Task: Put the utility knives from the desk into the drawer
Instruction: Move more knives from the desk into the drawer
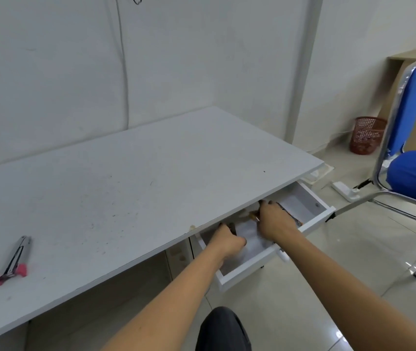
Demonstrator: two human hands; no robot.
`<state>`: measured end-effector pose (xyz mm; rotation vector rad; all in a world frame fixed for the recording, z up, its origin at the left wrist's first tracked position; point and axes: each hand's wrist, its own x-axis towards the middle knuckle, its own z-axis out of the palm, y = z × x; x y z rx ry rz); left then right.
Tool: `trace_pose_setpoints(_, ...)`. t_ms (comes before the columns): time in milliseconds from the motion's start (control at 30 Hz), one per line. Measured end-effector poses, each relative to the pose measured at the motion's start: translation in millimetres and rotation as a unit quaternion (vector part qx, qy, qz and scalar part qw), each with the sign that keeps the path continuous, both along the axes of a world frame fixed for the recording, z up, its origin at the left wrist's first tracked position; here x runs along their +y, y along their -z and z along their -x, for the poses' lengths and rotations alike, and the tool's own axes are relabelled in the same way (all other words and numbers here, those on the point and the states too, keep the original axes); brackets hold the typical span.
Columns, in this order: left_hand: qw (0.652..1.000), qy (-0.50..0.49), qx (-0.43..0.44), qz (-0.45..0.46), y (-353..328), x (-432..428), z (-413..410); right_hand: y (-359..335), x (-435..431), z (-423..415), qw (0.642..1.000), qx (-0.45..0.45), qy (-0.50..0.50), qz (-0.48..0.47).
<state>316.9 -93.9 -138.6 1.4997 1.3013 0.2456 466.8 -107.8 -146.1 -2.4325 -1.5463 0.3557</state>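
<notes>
The white drawer point(252, 266) under the desk's right end stands pulled out. Both my hands are inside it, under the desk edge. My left hand point(227, 241) is closed around a dark utility knife point(231, 227), which shows only at its top. My right hand point(275, 222) grips a yellow-orange utility knife point(253, 217) that sticks out to the left of the fingers. An orange and black knife point(293, 217) lies in the drawer beside my right wrist. One silver utility knife with pink ends point(12, 259) lies on the desk point(138, 178) at the far left front.
A blue chair with a chrome frame point(414, 173) stands right of the drawer. On the floor behind it are a white power strip point(345, 191) and a red mesh bin point(366, 135). My dark-clad knee point(223, 330) shows at the bottom.
</notes>
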Motion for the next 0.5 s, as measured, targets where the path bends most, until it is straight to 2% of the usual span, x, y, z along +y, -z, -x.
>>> trace_pose_setpoints(200,0.996,-0.046,-0.073,0.019,7,-6,-12,-15,-19,-23,0.993,0.104,0.027,-0.043)
trace_pose_setpoints(333,0.996,-0.067,-0.059,-0.001,-2,-11,1,-31,-34,-19,0.988,0.127,0.028,-0.079)
trace_pose_setpoints(433,0.998,-0.047,-0.043,-0.023,-12,-14,19,-43,-40,-2,0.984,0.151,0.010,-0.097)
trace_pose_setpoints(500,0.997,-0.015,-0.066,-0.033,-24,-20,34,-53,-41,15,0.979,0.171,-0.009,-0.113)
